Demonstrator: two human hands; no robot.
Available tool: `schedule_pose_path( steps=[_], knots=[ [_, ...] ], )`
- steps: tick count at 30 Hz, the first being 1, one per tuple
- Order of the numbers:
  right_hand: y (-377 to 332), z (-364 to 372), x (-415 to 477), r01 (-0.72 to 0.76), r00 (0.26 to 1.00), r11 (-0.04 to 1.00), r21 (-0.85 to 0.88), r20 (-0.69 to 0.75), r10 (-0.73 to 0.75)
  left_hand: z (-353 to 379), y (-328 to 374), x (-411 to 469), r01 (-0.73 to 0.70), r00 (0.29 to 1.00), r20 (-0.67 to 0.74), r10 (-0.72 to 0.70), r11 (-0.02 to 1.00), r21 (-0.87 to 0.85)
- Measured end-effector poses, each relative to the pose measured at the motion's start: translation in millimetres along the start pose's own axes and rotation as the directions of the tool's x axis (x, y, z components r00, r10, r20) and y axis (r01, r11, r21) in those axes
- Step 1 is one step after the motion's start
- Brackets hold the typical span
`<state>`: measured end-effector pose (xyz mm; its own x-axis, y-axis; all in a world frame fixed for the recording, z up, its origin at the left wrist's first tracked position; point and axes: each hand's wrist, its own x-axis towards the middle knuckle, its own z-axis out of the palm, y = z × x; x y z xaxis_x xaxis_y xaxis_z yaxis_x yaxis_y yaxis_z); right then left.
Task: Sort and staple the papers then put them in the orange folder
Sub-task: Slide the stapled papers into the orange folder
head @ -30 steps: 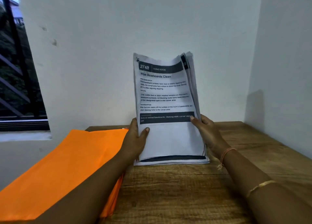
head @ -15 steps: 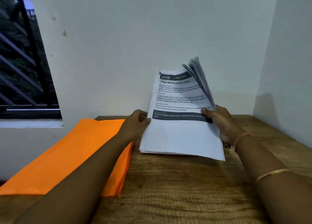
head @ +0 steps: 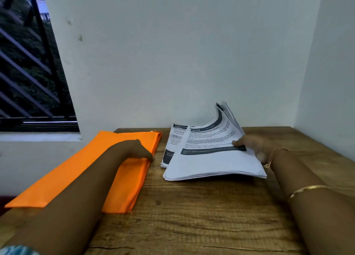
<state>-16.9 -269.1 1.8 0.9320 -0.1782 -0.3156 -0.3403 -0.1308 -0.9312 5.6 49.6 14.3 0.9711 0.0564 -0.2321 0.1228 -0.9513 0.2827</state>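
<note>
Pinching papers (head: 211, 164) with right hand (head: 257, 147); left hand (head: 134, 149) touches orange folder (head: 76, 174)

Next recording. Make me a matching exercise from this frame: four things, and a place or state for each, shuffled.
1. flat orange folder
2. stack of printed white papers
3. left hand
4. right hand

A. thumb on the top sheet, gripping the stack's right side
B. lies flat on the brown wooden table, left of the papers
C. far corner curled upward
D. touches the folder's right edge

Pairs: 1-B, 2-C, 3-D, 4-A
</note>
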Motion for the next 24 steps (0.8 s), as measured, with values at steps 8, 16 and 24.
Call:
schedule_pose_path(
  steps=[8,16,24],
  knots=[
    [-3.9,1.5,-7.2,0.067,0.981,0.973,0.221,0.166,-0.105,-23.5,-16.3,-8.3,-0.001,1.0,0.01,0.003,0.974,-0.228],
    [-8.9,22.4,-17.3,0.099,0.948,0.974,0.205,0.279,-0.155,-54.0,-21.0,-17.3,-0.164,0.914,-0.343,0.215,0.971,0.172],
    [-14.5,61.9,-32.5,0.2,0.938,0.98,-0.01,0.292,-0.188,-62.9,-14.1,-24.2,-0.309,0.818,-0.405,0.408,0.906,0.29]
  ],
)
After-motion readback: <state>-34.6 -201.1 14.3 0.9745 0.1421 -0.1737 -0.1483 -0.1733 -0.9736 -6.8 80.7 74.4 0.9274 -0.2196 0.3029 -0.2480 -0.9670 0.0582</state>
